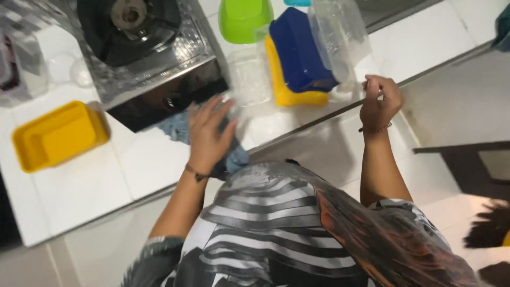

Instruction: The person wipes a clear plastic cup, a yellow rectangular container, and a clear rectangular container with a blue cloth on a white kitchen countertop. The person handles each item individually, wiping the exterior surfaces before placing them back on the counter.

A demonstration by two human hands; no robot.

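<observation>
Head view: left hand (206, 133) fingers splayed flat on crumpled blue-grey cloth (178, 126), right hand (378, 102) fingers clenched.

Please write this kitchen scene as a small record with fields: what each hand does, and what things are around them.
left hand: left hand lies flat, fingers spread, on a blue cloth on the white tiled counter
right hand: right hand closed at the edge of a clear plastic container
beside the cloth: gas stove
stacked tubs: blue tub over a yellow tub
others: green tub; yellow container at the far left
</observation>
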